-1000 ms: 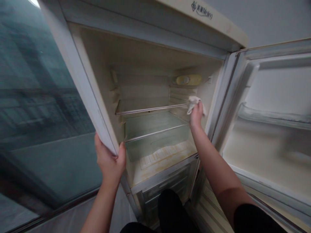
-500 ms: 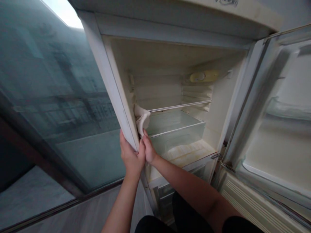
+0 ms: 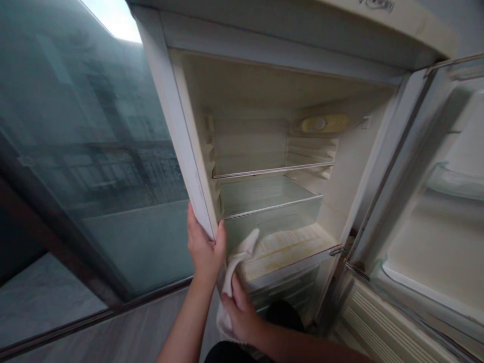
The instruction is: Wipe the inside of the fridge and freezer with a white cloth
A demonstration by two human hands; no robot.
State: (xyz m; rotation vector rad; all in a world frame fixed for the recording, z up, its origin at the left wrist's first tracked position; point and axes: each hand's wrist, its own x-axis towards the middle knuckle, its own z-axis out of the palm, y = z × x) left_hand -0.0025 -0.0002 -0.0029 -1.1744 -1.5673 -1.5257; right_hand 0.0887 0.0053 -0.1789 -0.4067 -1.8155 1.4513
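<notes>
An old white fridge (image 3: 264, 45) stands open in front of me, its inside bare and stained yellow at the bottom. My left hand (image 3: 204, 247) is closed around the fridge's left front edge (image 3: 181, 136), thumb on the inner side. My right hand (image 3: 238, 312) is lower, below the left one, and grips a white cloth (image 3: 242, 252) whose upper end lies against the lower left corner of the compartment. Two glass shelves (image 3: 264, 194) sit inside, with a yellowish control dial (image 3: 321, 123) on the upper right wall.
The fridge door (image 3: 434, 201) hangs open at the right, with door bins on it. A large window pane (image 3: 83, 151) fills the left, its frame running along the floor (image 3: 113, 333). A lower drawer section (image 3: 287, 287) sits under the compartment.
My right hand has brought the cloth from the right wall across to the left wall, then down to the lower left corner. My left hand has kept its hold on the fridge's edge.
</notes>
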